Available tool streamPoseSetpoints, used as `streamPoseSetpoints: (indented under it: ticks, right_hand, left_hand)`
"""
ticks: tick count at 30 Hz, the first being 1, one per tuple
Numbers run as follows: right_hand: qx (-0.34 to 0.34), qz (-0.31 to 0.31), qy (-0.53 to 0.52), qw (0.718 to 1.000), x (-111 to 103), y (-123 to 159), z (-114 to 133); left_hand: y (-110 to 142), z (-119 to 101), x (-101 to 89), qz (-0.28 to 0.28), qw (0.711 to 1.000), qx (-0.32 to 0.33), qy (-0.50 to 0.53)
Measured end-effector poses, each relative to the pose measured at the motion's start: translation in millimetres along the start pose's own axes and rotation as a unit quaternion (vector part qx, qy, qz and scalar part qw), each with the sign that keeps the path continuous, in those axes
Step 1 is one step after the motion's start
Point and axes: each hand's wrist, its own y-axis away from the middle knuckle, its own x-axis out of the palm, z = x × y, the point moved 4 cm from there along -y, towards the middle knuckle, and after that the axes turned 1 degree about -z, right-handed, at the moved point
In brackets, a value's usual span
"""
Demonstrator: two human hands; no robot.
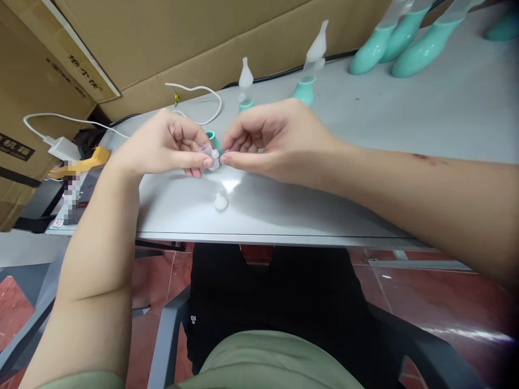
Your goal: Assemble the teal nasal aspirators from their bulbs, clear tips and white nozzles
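My left hand [168,145] and my right hand [270,140] meet above the grey table [365,178], fingertips together. Between them they pinch a small clear plastic piece [211,158], thumb and fingers of each hand closed on it. Just behind the fingers a teal part [212,139] peeks out, mostly hidden. A small white cap-like piece [221,202] lies on the table below the hands, untouched.
Two teal-based devices with clear tips stand behind the hands [245,86] [313,67]. Several teal bulbs [405,40] lie at the far right. A white cable [198,94], charger [62,147] and yellow tool [87,161] sit at left, cardboard boxes [162,43] behind.
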Motion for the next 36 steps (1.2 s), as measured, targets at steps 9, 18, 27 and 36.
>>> streamPoseSetpoints:
  ticks: [9,18,27,36]
  right_hand:
    - [0.018,-0.055,0.029,0.998,2.2,-6.3,2.5]
    - [0.061,-0.042,0.054,0.996,-0.2,-4.9,-0.3]
    - [0.106,0.025,-0.027,0.994,-1.5,-3.4,6.1]
    - [0.067,0.103,-0.059,0.991,-2.1,-5.6,-2.1]
  left_hand:
    - [-1.3,-5.2,12.2,-0.032,0.999,-0.015,0.029]
    - [-10.3,5.1,16.2,-0.034,0.997,-0.013,0.065]
    - [-6.9,-4.0,21.8,-0.042,0.993,0.01,0.111]
    - [-7.4,2.2,16.2,0.004,0.997,-0.006,0.079]
